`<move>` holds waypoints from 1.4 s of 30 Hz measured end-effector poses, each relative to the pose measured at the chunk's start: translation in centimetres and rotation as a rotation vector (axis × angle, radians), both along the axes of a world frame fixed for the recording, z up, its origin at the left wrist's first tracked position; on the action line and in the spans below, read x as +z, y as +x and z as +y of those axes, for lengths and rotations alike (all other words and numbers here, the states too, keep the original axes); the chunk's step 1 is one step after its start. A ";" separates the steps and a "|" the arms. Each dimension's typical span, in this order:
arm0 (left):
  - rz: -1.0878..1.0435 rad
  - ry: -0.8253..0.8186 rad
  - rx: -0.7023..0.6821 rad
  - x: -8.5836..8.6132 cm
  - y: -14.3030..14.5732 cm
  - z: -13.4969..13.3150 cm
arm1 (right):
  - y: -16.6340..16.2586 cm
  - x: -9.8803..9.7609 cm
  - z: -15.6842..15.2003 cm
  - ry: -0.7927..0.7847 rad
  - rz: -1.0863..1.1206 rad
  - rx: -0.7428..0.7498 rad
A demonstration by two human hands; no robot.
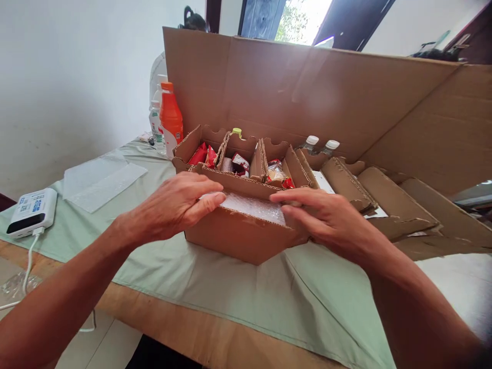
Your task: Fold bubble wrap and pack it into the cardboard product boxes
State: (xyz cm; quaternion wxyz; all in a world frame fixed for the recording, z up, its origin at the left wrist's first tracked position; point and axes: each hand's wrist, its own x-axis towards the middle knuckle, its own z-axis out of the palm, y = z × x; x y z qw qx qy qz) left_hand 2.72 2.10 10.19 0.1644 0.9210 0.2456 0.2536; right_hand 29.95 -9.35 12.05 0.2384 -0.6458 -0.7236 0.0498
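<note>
A brown cardboard box (238, 238) with cardboard dividers stands on the pale green tablecloth (230, 287). Red snack packets (203, 155) and other small packs fill its back compartments. A sheet of bubble wrap (253, 207) lies in the front compartment. My left hand (180, 205) rests its outstretched fingers on the wrap's left end. My right hand (326, 218) lies flat on the wrap's right end and the box's front rim, fingers stretched out. Neither hand grips anything.
An orange bottle (170, 119) and clear bottles stand behind the box at left. Two white-capped bottles (321, 145) sit by folded cardboard dividers (384, 200). A tall cardboard flap (307, 92) rises behind. A second bubble wrap sheet (102, 179) and a white power bank (33, 211) lie at left.
</note>
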 end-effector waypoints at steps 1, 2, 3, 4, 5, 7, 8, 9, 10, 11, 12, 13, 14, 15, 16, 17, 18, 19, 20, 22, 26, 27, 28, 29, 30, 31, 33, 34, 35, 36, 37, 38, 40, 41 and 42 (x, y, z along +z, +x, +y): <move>-0.142 0.038 0.073 -0.6 -0.6 -0.7 | 0.1 -0.4 -1.4 0.109 0.037 -0.111; -0.281 0.066 0.170 -1.4 -1.3 -1.5 | 0.3 -1.0 -2.9 0.193 0.079 -0.237; -0.407 0.070 0.280 -2.4 -1.9 -2.1 | 0.5 -1.9 -4.3 0.252 0.124 -0.360; -0.501 0.040 0.385 -3.5 -2.6 -2.6 | 0.7 -2.9 -5.6 0.281 0.170 -0.454; -0.560 -0.030 0.464 -4.8 -3.1 -2.8 | 0.7 -4.2 -6.6 0.283 0.214 -0.505; -0.604 -0.242 0.518 -7.4 -3.8 -2.4 | 0.4 -6.9 -7.5 0.229 0.298 -0.476; -0.598 -0.352 0.502 -8.5 -3.8 -1.8 | -0.1 -8.2 -7.3 0.191 0.337 -0.417; -0.586 -0.451 0.460 -9.5 -3.6 -1.2 | -0.8 -9.3 -6.8 0.158 0.369 -0.354; -0.573 -0.538 0.397 -10.2 -3.2 -0.5 | -1.5 -10.3 -6.2 0.136 0.395 -0.312; -0.572 -0.610 0.322 -10.7 -2.6 0.0 | -2.2 -11.0 -5.5 0.131 0.417 -0.295; -0.588 -0.660 0.250 -11.1 -1.9 0.3 | -2.9 -11.5 -4.9 0.133 0.432 -0.299; -0.609 -0.688 0.195 -11.3 -1.1 0.2 | -3.3 -12.0 -4.6 0.147 0.438 -0.318; -0.629 -0.695 0.165 -11.5 -0.4 -0.2 | -3.6 -12.4 -4.8 0.166 0.436 -0.348; -0.643 -0.684 0.160 -11.6 0.1 -1.1 | -3.7 -12.8 -5.4 0.186 0.425 -0.383; -0.646 -0.661 0.168 -11.8 0.4 -2.2 | -3.7 -13.3 -6.4 0.207 0.401 -0.418; -0.637 -0.637 0.180 -12.0 0.4 -3.6 | -3.7 -13.8 -7.7 0.228 0.365 -0.453; -0.619 -0.627 0.189 -12.3 0.0 -5.1 | -3.7 -14.4 -9.2 0.248 0.317 -0.492; -0.606 -0.625 0.200 -12.6 -0.8 -6.6 | -3.9 -15.0 -10.5 0.263 0.266 -0.525; -0.593 -0.630 0.220 -12.8 -1.9 -8.0 | -4.4 -15.4 -11.5 0.278 0.224 -0.550; -0.604 -0.630 0.335 -12.8 -4.8 -9.8 | -6.4 -15.6 -11.8 0.310 0.206 -0.509; -0.672 -0.486 0.726 -10.0 -9.4 -8.8 | -11.1 -12.7 -5.9 0.344 0.373 -0.193; -0.689 -0.431 0.772 -9.0 -9.4 -7.9 | -11.5 -11.8 -4.2 0.353 0.424 -0.149; -0.720 -0.387 0.756 -8.3 -8.9 -7.1 | -11.5 -10.9 -2.9 0.363 0.474 -0.131; -0.765 -0.378 0.681 -7.7 -8.0 -6.4 | -11.2 -10.3 -2.1 0.375 0.503 -0.145; -0.807 -0.388 0.578 -7.5 -6.8 -6.0 | -10.5 -10.0 -2.0 0.390 0.509 -0.194; -0.838 -0.402 0.490 -7.6 -5.6 -5.8 | -9.8 -9.9 -2.3 0.405 0.494 -0.268; -0.823 -0.455 0.395 -8.6 -3.6 -6.3 | -8.4 -10.3 -4.0 0.424 0.427 -0.433; -0.826 -0.483 0.379 -9.3 -3.2 -6.9 | -8.0 -10.8 -5.0 0.419 0.400 -0.482; -0.835 -0.503 0.386 -10.0 -3.1 -7.5 | -7.9 -11.2 -5.6 0.408 0.387 -0.489; -0.856 -0.511 0.416 -10.8 -3.4 -8.1 | -8.1 -11.8 -5.9 0.385 0.391 -0.457; -0.886 -0.507 0.467 -11.5 -4.2 -8.7 | -8.7 -12.2 -5.7 0.355 0.411 -0.393; -0.913 -0.490 0.534 -12.1 -5.1 -9.1 | -9.5 -12.7 -4.9 0.321 0.442 -0.310; -0.951 -0.430 0.695 -12.7 -7.4 -9.2 | -11.6 -13.1 -1.9 0.244 0.512 -0.130; -0.968 -0.391 0.772 -12.8 -8.5 -9.0 | -12.6 -13.1 0.1 0.204 0.543 -0.044; -0.986 -0.350 0.837 -12.7 -9.4 -8.7 | -13.6 -13.0 2.3 0.170 0.564 0.038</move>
